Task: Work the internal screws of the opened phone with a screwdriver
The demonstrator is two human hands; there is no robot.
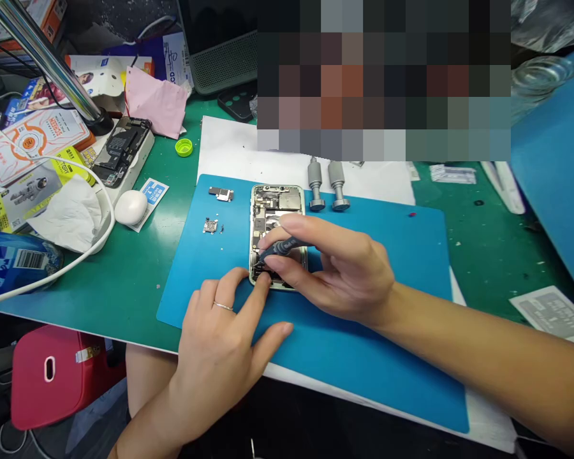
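the step in hand looks like fine work inside the opened phone (289, 201), with a dark slim tool (287, 247) worked near its lower left corner. the fingers of the right hand (354, 274) are pinched around the tool, thumb and fingertips close to its working end. the fingers of the left hand (220, 338) grasp nothing: the index finger presses on the phone's near end, the next one touches by its lower left corner, and the thumb sticks out free over the blue mat (387, 382). so the phone lies just ahead of the left fingers and partly under the right ones, flat on the mat with its insides facing up. the next move, as i judge it, calls for a steady, light tip and a firm brace from the left fingers, since a slip could scratch the board or nudge the phone

the phone's long axis runs away from the person, nearly straight, its near end at the left fingertips and its far end beyond the right ones. the tool's long axis lies across that, tip pointing left and a little towards the person; what exactly the tip touches is too small to tell. beyond the left fingers sit two small metal parts, one (222, 193) farther off than the other (210, 225), both left of the phone
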